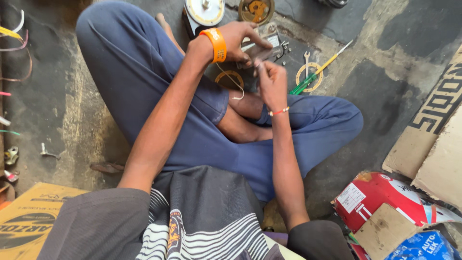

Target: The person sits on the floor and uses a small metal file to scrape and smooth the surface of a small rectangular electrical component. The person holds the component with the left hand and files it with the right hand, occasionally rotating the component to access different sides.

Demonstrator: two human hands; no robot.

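I sit cross-legged on the floor in blue trousers. My left hand (240,41), with an orange wristband, grips a small grey metal part (263,45) held above my knee. My right hand (271,82), with a thin red thread bracelet at the wrist, has its fingers pinched at the underside of that same part. A thin white wire (234,84) hangs down from between the hands. What the right fingertips pinch is too small to make out.
A round white-faced disc (204,12) and a brass-coloured round part (256,10) lie ahead. A small spanner (307,60), yellow and green screwdrivers (317,72) and a ring (308,77) lie to the right. Cardboard (428,144), a red pack (380,195) and wires (14,43) flank me.
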